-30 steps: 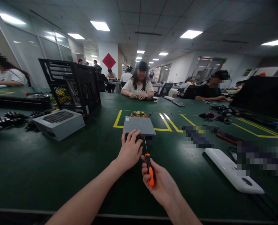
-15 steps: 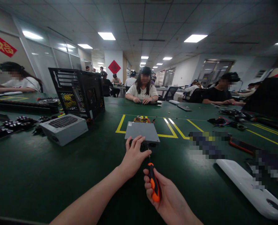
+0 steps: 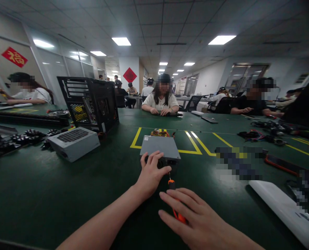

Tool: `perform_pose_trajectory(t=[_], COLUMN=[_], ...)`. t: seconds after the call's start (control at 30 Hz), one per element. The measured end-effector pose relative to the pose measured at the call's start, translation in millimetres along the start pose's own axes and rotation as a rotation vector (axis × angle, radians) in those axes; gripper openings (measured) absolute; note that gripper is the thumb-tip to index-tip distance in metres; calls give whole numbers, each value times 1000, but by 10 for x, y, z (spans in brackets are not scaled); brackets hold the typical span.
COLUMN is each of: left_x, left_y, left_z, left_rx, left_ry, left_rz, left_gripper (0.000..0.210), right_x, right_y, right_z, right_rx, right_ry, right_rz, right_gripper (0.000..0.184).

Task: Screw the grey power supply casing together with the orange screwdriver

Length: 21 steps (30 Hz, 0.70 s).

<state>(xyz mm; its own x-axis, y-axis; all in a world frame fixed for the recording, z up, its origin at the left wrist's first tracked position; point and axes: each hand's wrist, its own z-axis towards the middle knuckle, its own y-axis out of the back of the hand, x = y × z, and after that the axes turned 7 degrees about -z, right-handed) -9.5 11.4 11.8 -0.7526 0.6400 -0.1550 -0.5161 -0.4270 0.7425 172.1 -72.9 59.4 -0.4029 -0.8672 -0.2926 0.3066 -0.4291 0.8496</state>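
Note:
A grey power supply unit lies on the green table in front of me, its cables at the far side. My left hand rests on its near edge, fingers curled over the top, thumb beside the screwdriver shaft. The screwdriver has an orange and black handle, and its thin shaft points at the near face of the unit. My right hand is at the handle, its fingers straightened across it and partly covering it; my right thumb is not clearly visible. The screwdriver's tip is hidden near my left thumb.
A second power supply and an open black computer case stand to the left. At the right lie a white device and tangled cables. Across the table sits a person. Yellow tape marks the tabletop.
My right hand has turned over, its fingers going from wrapped round the handle to stretched across it. My left hand stays on the power supply. The view has shifted slightly.

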Motion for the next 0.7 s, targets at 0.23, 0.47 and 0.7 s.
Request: perform_pose_trajectory(t=[0.23, 0.47, 0.7], left_x=[8, 51, 88], left_y=[15, 4, 56], left_z=[7, 13, 23], left_rx=[-17, -73, -95], left_ry=[18, 94, 84], left_rz=[-27, -149, -246], left_gripper=[28, 29, 12], right_x=[-109, -24, 23], right_y=[-287, -378, -427], right_z=[-60, -69, -14], right_rx=[-113, -68, -78], right_ry=[40, -12, -46], right_rz=[68, 189, 253], right_gripper=[40, 35, 33])
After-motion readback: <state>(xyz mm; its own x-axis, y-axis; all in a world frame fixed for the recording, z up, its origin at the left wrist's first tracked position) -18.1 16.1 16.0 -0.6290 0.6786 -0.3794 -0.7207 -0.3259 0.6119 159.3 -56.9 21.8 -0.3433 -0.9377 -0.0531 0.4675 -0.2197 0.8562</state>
